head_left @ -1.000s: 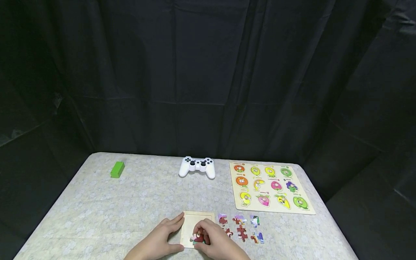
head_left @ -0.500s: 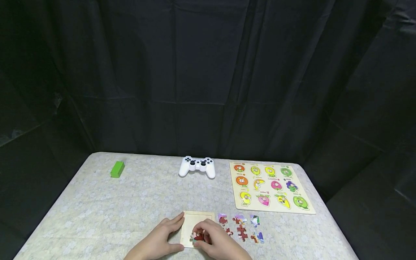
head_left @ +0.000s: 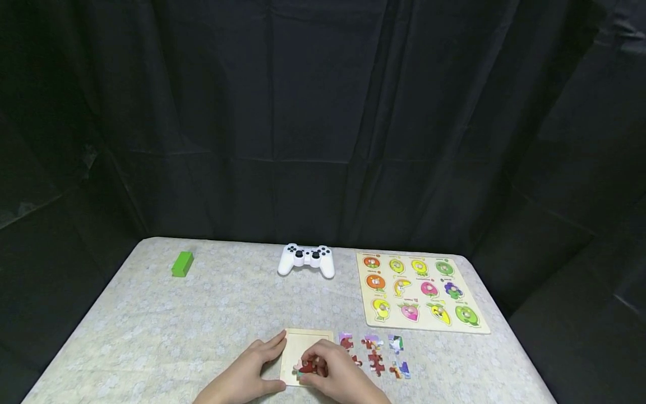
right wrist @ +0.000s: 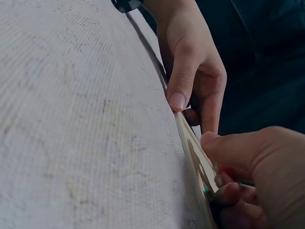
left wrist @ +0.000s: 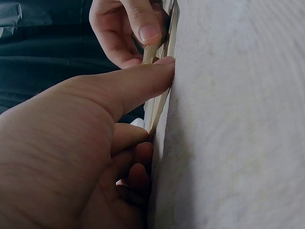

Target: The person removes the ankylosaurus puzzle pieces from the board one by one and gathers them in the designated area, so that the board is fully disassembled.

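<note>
In the head view my left hand [head_left: 250, 368] lies along the left side of a square wooden puzzle tray [head_left: 303, 340], thumb and forefinger spread apart with their tips at its edge. The thumb [left wrist: 143, 81] rests at the tray's near corner in the left wrist view. My right hand [head_left: 334, 370] pinches a red jigsaw piece [head_left: 305, 367] low over the tray's near part. From the right wrist side, the piece's pale wooden edge [right wrist: 202, 162] shows tilted between thumb and fingers, which hide part of it.
Several loose jigsaw pieces [head_left: 375, 362] lie right of the tray. Behind them is a fruit peg puzzle board [head_left: 421, 325]. A white game controller [head_left: 306, 258] lies at the back and a green block [head_left: 182, 264] at the back left. A black curtain [head_left: 313, 123] hangs beyond the table.
The pinched jigsaw piece has turned and shifted slightly left in my right hand's fingers. My left hand and the tray stay in place.
</note>
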Motion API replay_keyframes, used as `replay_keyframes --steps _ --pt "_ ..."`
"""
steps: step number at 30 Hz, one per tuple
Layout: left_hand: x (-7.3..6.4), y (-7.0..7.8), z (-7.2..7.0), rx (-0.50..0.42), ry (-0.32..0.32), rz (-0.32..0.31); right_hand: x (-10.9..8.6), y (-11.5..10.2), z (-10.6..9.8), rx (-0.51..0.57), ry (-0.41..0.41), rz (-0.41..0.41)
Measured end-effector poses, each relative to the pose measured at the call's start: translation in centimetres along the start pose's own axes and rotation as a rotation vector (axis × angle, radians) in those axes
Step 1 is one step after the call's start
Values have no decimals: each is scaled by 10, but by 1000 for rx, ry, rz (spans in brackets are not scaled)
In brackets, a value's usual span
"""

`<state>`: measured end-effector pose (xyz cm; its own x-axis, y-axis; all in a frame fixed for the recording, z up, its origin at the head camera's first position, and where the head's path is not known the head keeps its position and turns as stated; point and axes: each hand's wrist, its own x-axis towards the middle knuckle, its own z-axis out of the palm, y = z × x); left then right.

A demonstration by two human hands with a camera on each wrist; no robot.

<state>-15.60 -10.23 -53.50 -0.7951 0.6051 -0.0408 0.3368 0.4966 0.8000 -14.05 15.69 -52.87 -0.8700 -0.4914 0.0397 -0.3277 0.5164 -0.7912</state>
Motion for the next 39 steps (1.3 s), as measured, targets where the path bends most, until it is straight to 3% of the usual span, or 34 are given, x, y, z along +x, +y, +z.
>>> replay_keyframes --steps 17,28,39 --pt "-2 2 -1 7 -14 -22 1 -1 -1 -54 37 -82" --pt "-3 1 0 35 -4 -8 -1 -2 -10 -35 133 -152" --pt "-1 0 1 33 -3 -22 -14 2 -29 -80 175 -89"
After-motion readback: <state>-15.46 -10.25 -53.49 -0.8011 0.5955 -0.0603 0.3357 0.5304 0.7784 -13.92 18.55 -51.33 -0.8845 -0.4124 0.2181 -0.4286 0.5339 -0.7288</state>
